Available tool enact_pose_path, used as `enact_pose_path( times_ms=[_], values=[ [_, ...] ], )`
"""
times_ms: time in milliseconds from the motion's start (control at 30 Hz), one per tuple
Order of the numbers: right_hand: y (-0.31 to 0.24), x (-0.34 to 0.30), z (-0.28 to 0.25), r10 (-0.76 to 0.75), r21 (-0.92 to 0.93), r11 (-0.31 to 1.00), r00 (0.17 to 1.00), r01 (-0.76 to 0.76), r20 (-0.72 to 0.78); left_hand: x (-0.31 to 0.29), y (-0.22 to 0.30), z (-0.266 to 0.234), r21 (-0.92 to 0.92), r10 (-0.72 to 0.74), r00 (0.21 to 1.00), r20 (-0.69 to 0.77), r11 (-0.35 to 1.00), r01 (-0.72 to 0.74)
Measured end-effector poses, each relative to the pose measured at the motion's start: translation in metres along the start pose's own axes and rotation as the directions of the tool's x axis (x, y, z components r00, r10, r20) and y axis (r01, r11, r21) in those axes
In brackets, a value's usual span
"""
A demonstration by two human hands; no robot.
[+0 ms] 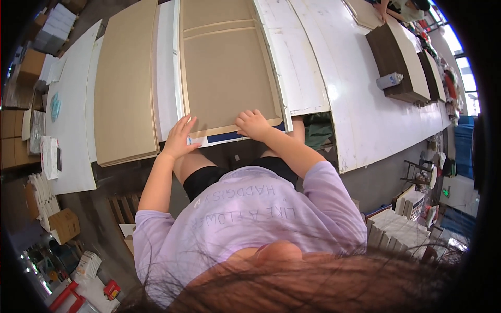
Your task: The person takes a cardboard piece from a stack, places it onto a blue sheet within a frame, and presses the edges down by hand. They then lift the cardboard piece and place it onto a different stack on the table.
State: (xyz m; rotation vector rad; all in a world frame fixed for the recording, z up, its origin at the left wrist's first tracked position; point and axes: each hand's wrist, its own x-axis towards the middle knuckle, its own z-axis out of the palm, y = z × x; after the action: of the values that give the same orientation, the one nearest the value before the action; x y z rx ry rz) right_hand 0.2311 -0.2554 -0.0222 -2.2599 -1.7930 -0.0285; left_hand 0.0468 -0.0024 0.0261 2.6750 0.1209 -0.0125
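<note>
Remotely I see left hand (180, 141) spread, right hand (253, 125) half-curled, grip unclear, seemingly steadying near end of brown rectangular fibreboard-like panel (229, 78).

White can (390, 80) beside board stack (389, 56); carton (64, 226) lower left.

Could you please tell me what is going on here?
A person is handling a brown panel with strips along its edges. The left hand is at the near left corner, and the right hand is on the near edge, towards the right. Brown boards lie stacked to the left. Another person is at the upper right.
</note>
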Motion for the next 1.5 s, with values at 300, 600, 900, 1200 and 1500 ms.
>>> enact_pose_path(
  times_ms=[300, 600, 900, 1200, 1500],
  values=[
    [0.011, 0.003, 0.007, -0.214, -0.128, 0.967, 0.975, 0.219, 0.051, 0.005, -0.008, -0.001, -0.036, 0.038, 0.999, 0.01, 0.999, -0.037],
    [-0.005, 0.034, -0.144, -0.01, -0.054, 0.998, 0.893, -0.016, -0.45, 0.038, -0.012, -0.048, -0.152, 0.038, 0.827, -0.561, 0.977, -0.148],
    [0.124, -0.021, -0.176, 0.567, 0.754, 0.636, 0.763, -0.166, -0.31, 0.089, -0.019, -0.105, -0.508, 0.002, 0.794, -0.607, 0.767, -0.39],
    [0.149, -0.006, -0.16, 0.417, 0.638, 0.768, 0.705, 0.065, -0.574, 0.093, -0.025, -0.107, -0.523, -0.047, 0.737, -0.674, 0.736, -0.431],
    [0.141, 0.011, -0.15, 0.641, 0.82, 0.51, 0.52, 0.261, -0.565, 0.108, -0.027, -0.106, -0.67, -0.191, 0.699, -0.689, 0.536, -0.514]
  ],
)
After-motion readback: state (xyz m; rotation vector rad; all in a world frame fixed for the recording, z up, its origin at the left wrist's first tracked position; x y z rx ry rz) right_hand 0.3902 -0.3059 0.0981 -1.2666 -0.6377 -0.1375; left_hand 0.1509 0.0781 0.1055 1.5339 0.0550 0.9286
